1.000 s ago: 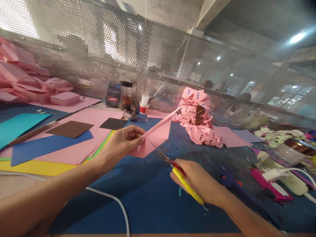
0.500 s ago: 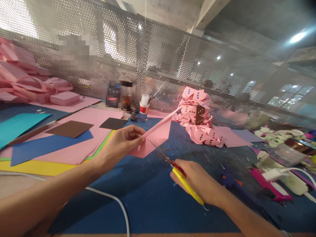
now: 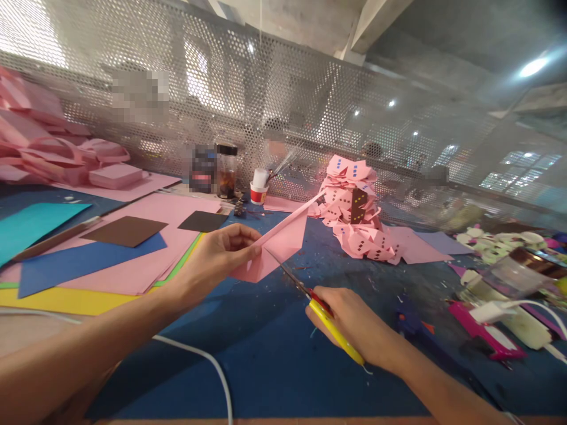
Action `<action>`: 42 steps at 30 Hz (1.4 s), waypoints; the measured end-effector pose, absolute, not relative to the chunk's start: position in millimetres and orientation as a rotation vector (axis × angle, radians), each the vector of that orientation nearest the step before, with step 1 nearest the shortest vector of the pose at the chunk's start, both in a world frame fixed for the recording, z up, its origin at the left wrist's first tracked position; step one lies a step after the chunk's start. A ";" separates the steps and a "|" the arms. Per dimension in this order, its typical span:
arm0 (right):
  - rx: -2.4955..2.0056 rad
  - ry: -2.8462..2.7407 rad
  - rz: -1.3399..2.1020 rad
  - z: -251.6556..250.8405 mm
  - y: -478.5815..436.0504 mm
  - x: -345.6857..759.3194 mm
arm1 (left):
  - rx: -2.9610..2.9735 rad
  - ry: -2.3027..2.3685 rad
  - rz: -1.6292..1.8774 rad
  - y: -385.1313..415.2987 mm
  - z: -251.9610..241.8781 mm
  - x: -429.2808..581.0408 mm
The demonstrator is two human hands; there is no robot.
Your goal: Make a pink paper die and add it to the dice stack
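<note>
My left hand (image 3: pixel 228 254) pinches a folded pink sheet (image 3: pixel 283 245) between thumb and fingers, above the blue work surface. A narrow pink strip stands up along the sheet's upper edge. My right hand (image 3: pixel 343 316) is wrapped round the yellow and red handles of a pair of scissors (image 3: pixel 330 327). The blades point up and left and their tips meet the sheet just right of my left thumb. Whether the blades are parted is hard to make out.
Coloured sheets (image 3: pixel 128 265) lie on the left, with pink pieces (image 3: pixel 44 136) heaped behind. Dotted pink cut-outs (image 3: pixel 354 206) are piled at centre back. A jar (image 3: pixel 227 171) and a paper cup (image 3: pixel 259 192) stand near the perforated screen. A white cable (image 3: pixel 199 354) crosses the front; a magenta device (image 3: pixel 487 333) lies right.
Both hands, the pink sheet and the scissors hold almost the same place; no clear movement of the blades shows.
</note>
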State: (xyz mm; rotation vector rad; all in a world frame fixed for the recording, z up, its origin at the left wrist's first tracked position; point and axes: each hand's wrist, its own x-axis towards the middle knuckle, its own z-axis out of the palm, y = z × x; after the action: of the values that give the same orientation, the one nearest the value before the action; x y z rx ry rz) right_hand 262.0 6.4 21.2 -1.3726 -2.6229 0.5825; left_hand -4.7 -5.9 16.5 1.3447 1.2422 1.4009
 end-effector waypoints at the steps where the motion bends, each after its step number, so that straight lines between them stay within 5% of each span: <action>1: -1.371 -2.623 0.570 20.4 6.8 262.3 | 1.343 1.241 1.403 -6.0 16.5 -4.6; 42: -1.451 -2.689 0.333 14.8 12.2 261.6 | 1.330 1.263 1.376 -5.9 18.5 -3.4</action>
State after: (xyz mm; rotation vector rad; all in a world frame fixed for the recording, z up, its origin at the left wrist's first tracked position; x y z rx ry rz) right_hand 261.6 12.2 14.8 -1.4513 -2.6889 0.3326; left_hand -3.4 -5.9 18.5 1.3296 1.2627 1.3756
